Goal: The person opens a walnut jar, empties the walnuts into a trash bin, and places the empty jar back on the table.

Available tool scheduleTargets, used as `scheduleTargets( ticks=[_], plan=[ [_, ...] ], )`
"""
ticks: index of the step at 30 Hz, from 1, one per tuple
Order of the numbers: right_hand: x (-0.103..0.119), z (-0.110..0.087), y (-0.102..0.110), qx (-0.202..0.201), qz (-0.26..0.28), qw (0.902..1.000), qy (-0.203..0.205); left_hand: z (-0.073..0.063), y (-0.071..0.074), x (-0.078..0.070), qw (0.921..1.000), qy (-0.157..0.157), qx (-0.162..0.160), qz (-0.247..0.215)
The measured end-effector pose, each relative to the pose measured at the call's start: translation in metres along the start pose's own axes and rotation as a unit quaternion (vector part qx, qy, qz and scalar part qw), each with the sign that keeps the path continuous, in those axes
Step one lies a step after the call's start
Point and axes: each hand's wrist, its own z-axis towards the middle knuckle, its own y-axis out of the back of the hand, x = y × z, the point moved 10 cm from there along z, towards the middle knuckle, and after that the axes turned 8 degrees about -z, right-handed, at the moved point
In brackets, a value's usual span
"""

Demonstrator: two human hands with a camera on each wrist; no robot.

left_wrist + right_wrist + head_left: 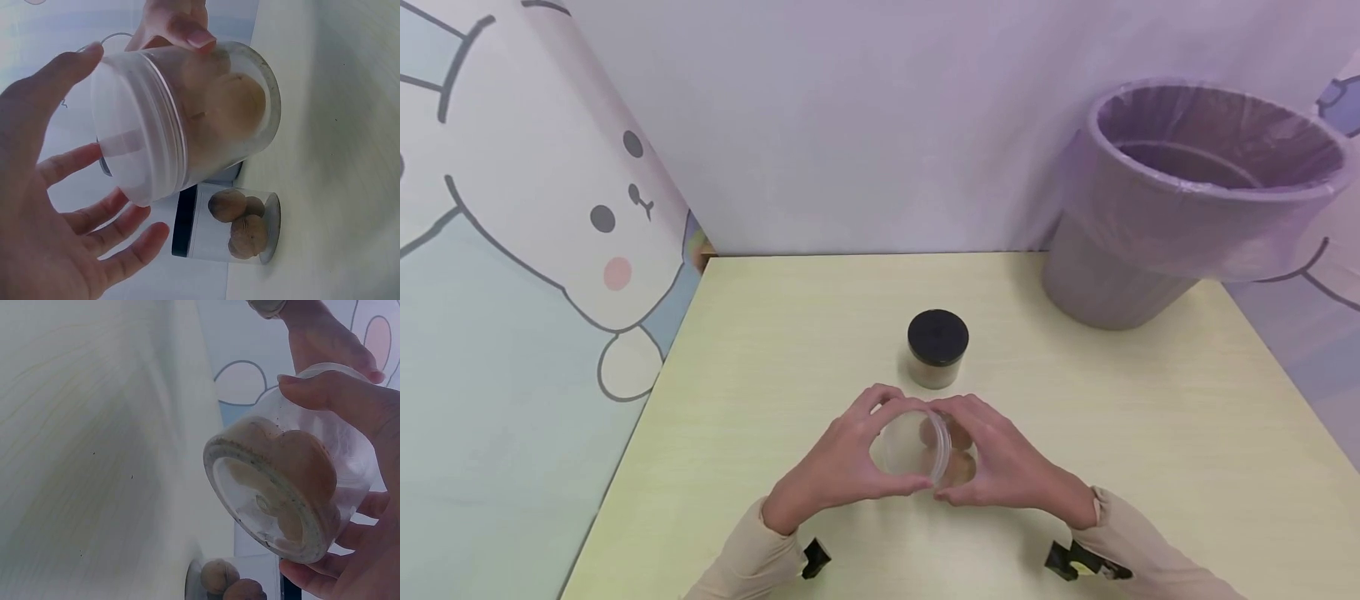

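A clear plastic jar (215, 159) with round brown nuts inside is held tilted just above the table, its translucent white lid (128, 119) toward the left. My left hand (850, 458) curves round the lid, thumb and fingertips at its edge. Round the jar's body, my right hand (1011, 462) grips with the thumb on the near side and fingers on the far side. In the right wrist view the jar's bottom (262, 503) faces the camera. Just beyond both hands stands a second clear jar (934, 372) with a black lid (937, 336); walnuts (250, 232) show inside it.
A large grey bin (1120, 250) lined with a clear bag stands at the table's back right. The pale wood-look table (775, 333) meets a plain light wall (820, 125) at the back. A cartoon-printed covering (512, 333) borders the left side.
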Motion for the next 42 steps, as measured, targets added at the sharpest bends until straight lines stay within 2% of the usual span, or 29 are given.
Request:
scheduleTargets(
  ticks=[4, 7, 11, 16, 20, 25, 29, 36, 42],
  plan=[
    [-0.001, -0.001, 0.000, 0.001, 0.002, 1.0000, -0.002, -0.002, 0.000, -0.002, 0.9998, -0.005, 0.018, -0.011],
    [-0.001, -0.001, 0.001, 0.000, 0.001, 1.0000, -0.002, -0.003, -0.002, -0.009, 0.9981, -0.041, 0.044, -0.013],
    [0.000, -0.001, 0.001, -0.001, -0.001, 1.0000, 0.002, -0.004, -0.006, -0.020, 0.9919, -0.104, 0.073, -0.001],
    [0.000, -0.001, 0.002, -0.001, -0.002, 1.0000, 0.004, -0.005, -0.010, -0.025, 0.9867, -0.137, 0.087, -0.004],
    [0.000, -0.001, 0.002, 0.000, -0.003, 1.0000, 0.003, -0.005, -0.010, -0.023, 0.9885, -0.128, 0.079, -0.007],
    [0.000, -0.001, 0.001, 0.002, 0.004, 1.0000, 0.000, -0.003, -0.007, -0.014, 0.9955, -0.080, 0.050, -0.009],
    [0.001, -0.002, 0.001, 0.003, 0.008, 1.0000, 0.001, -0.003, -0.005, -0.009, 0.9979, -0.056, 0.031, -0.009],
    [0.001, -0.003, 0.000, 0.004, 0.012, 0.9999, 0.001, -0.003, -0.005, -0.006, 0.9991, -0.037, 0.018, -0.012],
    [0.002, -0.003, 0.001, 0.002, 0.006, 1.0000, 0.002, -0.003, -0.003, -0.006, 0.9994, -0.033, 0.003, -0.005]
  ],
)
